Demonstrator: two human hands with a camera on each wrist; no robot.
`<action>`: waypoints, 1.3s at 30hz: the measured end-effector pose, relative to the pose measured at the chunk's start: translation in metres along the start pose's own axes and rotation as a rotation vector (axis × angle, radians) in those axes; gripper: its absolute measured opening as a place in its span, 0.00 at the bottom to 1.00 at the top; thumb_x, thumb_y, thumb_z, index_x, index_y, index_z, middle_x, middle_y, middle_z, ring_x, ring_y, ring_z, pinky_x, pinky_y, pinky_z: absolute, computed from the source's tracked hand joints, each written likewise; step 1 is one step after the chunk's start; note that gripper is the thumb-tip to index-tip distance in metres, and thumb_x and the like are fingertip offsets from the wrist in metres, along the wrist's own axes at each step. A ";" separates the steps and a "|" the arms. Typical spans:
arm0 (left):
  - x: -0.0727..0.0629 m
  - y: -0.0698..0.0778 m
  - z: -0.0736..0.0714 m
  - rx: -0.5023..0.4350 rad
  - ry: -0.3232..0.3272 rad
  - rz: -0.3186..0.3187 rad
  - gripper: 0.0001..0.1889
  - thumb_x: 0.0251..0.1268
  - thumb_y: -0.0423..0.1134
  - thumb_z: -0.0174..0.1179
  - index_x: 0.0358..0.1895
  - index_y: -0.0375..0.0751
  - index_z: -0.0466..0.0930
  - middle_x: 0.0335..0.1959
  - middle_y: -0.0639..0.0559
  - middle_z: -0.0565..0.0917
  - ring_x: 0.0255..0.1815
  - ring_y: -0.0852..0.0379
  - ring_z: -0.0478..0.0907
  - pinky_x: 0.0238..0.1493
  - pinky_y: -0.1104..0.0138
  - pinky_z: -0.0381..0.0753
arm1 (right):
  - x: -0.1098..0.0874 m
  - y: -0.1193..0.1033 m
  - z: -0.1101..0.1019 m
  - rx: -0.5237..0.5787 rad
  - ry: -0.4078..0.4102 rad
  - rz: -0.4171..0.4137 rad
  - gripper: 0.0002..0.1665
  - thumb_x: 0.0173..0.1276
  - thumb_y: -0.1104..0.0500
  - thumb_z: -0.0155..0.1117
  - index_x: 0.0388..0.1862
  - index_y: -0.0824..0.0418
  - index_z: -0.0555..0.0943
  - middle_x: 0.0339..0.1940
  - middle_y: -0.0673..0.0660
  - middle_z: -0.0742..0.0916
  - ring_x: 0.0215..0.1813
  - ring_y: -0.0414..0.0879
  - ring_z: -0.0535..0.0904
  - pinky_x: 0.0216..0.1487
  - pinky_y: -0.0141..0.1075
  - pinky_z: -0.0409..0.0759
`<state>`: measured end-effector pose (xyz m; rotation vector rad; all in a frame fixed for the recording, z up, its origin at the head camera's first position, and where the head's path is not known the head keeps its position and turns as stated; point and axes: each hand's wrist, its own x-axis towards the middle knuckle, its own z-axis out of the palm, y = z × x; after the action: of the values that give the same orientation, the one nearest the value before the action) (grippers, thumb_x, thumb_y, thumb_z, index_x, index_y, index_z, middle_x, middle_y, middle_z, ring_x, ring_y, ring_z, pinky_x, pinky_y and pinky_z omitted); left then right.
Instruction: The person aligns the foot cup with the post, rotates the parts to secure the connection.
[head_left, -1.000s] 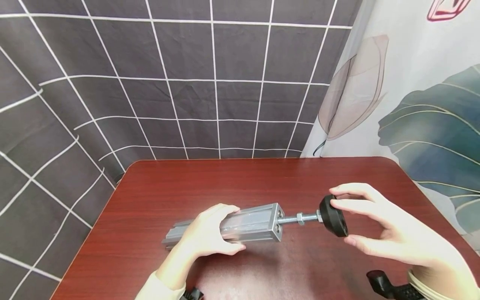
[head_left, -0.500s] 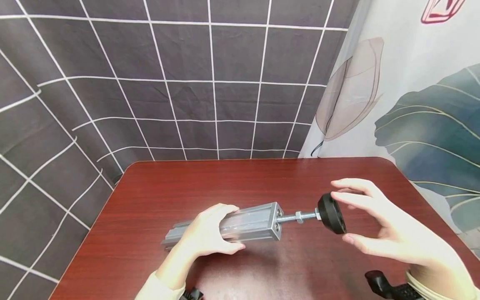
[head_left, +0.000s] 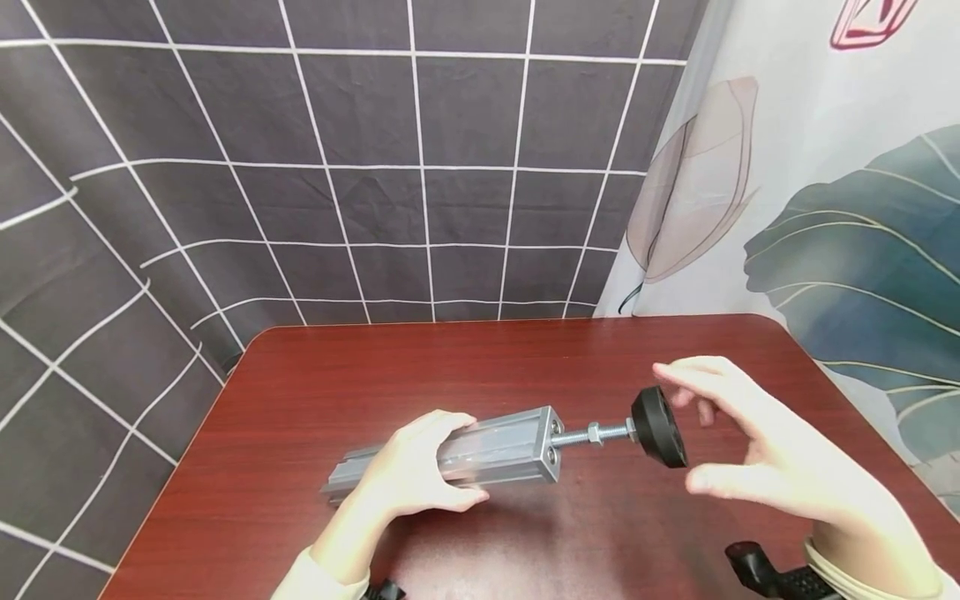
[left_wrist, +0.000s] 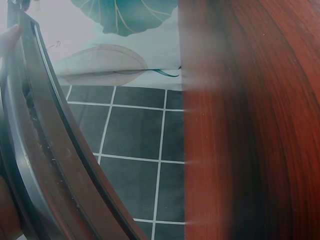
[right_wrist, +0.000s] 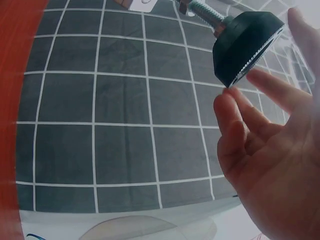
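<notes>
On the black foot (right_wrist: 244,44), only the right-wrist view shows rim ridges (right_wrist: 257,57).

The bar (head_left: 498,450) is smooth metal, the foot (head_left: 657,428) seemingly matt plastic.

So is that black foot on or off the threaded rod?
On. The black foot sits at the end of the threaded rod; both the head and right wrist views show them joined without a gap.

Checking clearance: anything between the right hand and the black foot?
Nothing visible between the right hand and the black foot; can't tell if they touch. The left hand grips the grey profile, clear of both.
</notes>
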<state>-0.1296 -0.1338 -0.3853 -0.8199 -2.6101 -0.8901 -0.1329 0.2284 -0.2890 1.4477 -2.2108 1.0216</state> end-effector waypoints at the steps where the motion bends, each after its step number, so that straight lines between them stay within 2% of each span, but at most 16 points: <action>1: 0.000 0.000 0.000 0.000 -0.001 -0.002 0.36 0.31 0.57 0.75 0.52 0.49 0.77 0.43 0.62 0.79 0.42 0.63 0.75 0.44 0.66 0.75 | 0.000 0.000 0.000 0.006 -0.005 -0.007 0.47 0.45 0.54 0.78 0.61 0.74 0.69 0.55 0.58 0.74 0.48 0.40 0.68 0.42 0.27 0.66; 4: 0.000 0.000 0.000 0.000 0.001 -0.005 0.36 0.32 0.57 0.75 0.52 0.49 0.77 0.43 0.62 0.79 0.42 0.63 0.75 0.44 0.66 0.75 | -0.002 0.000 0.000 0.004 -0.033 -0.021 0.43 0.50 0.52 0.76 0.60 0.73 0.70 0.60 0.61 0.71 0.56 0.42 0.68 0.47 0.25 0.67; 7: 0.000 0.000 0.000 -0.001 0.004 -0.007 0.37 0.31 0.57 0.75 0.52 0.49 0.77 0.43 0.62 0.79 0.42 0.63 0.75 0.44 0.67 0.75 | -0.001 0.001 0.000 -0.008 -0.036 -0.022 0.38 0.53 0.52 0.74 0.57 0.71 0.73 0.59 0.60 0.72 0.50 0.40 0.70 0.44 0.25 0.68; 11: 0.000 0.002 0.000 0.000 -0.004 -0.022 0.38 0.30 0.58 0.75 0.52 0.50 0.77 0.44 0.63 0.79 0.43 0.64 0.75 0.45 0.67 0.75 | 0.001 0.003 0.002 -0.014 -0.010 0.010 0.42 0.44 0.57 0.79 0.57 0.71 0.73 0.51 0.55 0.75 0.39 0.36 0.69 0.38 0.27 0.67; 14: 0.000 0.002 0.000 -0.004 -0.008 -0.026 0.37 0.30 0.58 0.75 0.52 0.49 0.77 0.44 0.63 0.79 0.42 0.64 0.75 0.45 0.67 0.75 | 0.001 0.004 0.003 -0.013 0.003 0.046 0.48 0.37 0.59 0.81 0.59 0.71 0.72 0.46 0.51 0.76 0.39 0.37 0.69 0.38 0.27 0.67; 16: 0.000 0.002 0.000 -0.006 -0.006 -0.026 0.37 0.31 0.57 0.75 0.52 0.49 0.77 0.43 0.62 0.80 0.42 0.64 0.75 0.44 0.67 0.75 | 0.001 0.005 0.003 -0.002 0.012 0.048 0.49 0.38 0.57 0.81 0.60 0.71 0.70 0.45 0.51 0.76 0.39 0.37 0.69 0.39 0.27 0.67; 18: 0.001 0.002 0.000 -0.005 -0.006 -0.025 0.36 0.32 0.57 0.75 0.52 0.49 0.77 0.43 0.62 0.80 0.42 0.63 0.75 0.44 0.67 0.75 | 0.001 0.005 0.002 0.013 0.016 0.035 0.50 0.41 0.54 0.80 0.61 0.73 0.69 0.48 0.54 0.76 0.41 0.38 0.68 0.41 0.27 0.66; 21: 0.001 0.002 0.000 0.000 -0.013 -0.030 0.36 0.32 0.57 0.75 0.52 0.49 0.77 0.43 0.62 0.79 0.42 0.63 0.75 0.45 0.67 0.75 | 0.000 0.004 0.000 0.015 -0.002 0.010 0.46 0.48 0.50 0.77 0.61 0.73 0.69 0.56 0.58 0.74 0.50 0.41 0.68 0.45 0.25 0.65; 25: 0.001 0.001 0.000 0.004 -0.021 -0.027 0.36 0.31 0.57 0.75 0.51 0.48 0.77 0.42 0.62 0.79 0.42 0.63 0.75 0.45 0.67 0.75 | -0.001 0.003 0.001 0.044 -0.047 -0.040 0.37 0.54 0.54 0.74 0.58 0.72 0.72 0.61 0.61 0.71 0.61 0.45 0.66 0.50 0.25 0.67; 28: 0.001 0.000 0.000 0.004 -0.014 -0.020 0.36 0.31 0.57 0.75 0.51 0.48 0.77 0.42 0.62 0.79 0.41 0.63 0.75 0.44 0.67 0.75 | 0.001 0.006 0.002 0.042 -0.043 -0.044 0.36 0.52 0.56 0.75 0.56 0.71 0.74 0.59 0.60 0.73 0.55 0.42 0.69 0.45 0.26 0.69; 31: 0.002 -0.001 0.000 0.010 -0.010 -0.016 0.37 0.31 0.57 0.75 0.51 0.48 0.77 0.42 0.62 0.79 0.42 0.63 0.75 0.44 0.67 0.74 | 0.003 0.007 0.004 -0.004 -0.011 0.018 0.40 0.43 0.60 0.79 0.57 0.69 0.75 0.52 0.55 0.75 0.45 0.38 0.70 0.35 0.26 0.67; 34: 0.001 -0.001 0.000 0.021 -0.010 -0.019 0.37 0.31 0.58 0.75 0.51 0.49 0.77 0.42 0.62 0.79 0.42 0.63 0.75 0.45 0.67 0.74 | 0.005 0.008 0.008 -0.008 0.021 0.063 0.44 0.35 0.67 0.77 0.58 0.68 0.74 0.45 0.51 0.76 0.39 0.36 0.68 0.32 0.27 0.65; 36: 0.001 -0.001 0.000 0.024 -0.009 -0.020 0.37 0.31 0.58 0.74 0.51 0.49 0.77 0.43 0.62 0.79 0.42 0.63 0.75 0.45 0.67 0.74 | 0.005 0.009 0.008 0.003 0.032 0.078 0.45 0.37 0.65 0.78 0.60 0.68 0.73 0.44 0.50 0.76 0.39 0.37 0.68 0.33 0.27 0.65; 39: 0.002 -0.002 -0.001 0.023 -0.006 -0.021 0.37 0.31 0.58 0.74 0.51 0.49 0.77 0.43 0.62 0.79 0.42 0.63 0.75 0.45 0.67 0.74 | 0.003 0.010 0.005 0.020 0.021 0.063 0.47 0.43 0.56 0.79 0.62 0.70 0.70 0.51 0.54 0.75 0.47 0.40 0.69 0.40 0.27 0.66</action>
<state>-0.1319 -0.1349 -0.3847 -0.7914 -2.6343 -0.8628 -0.1419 0.2252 -0.2948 1.3776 -2.2501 1.0774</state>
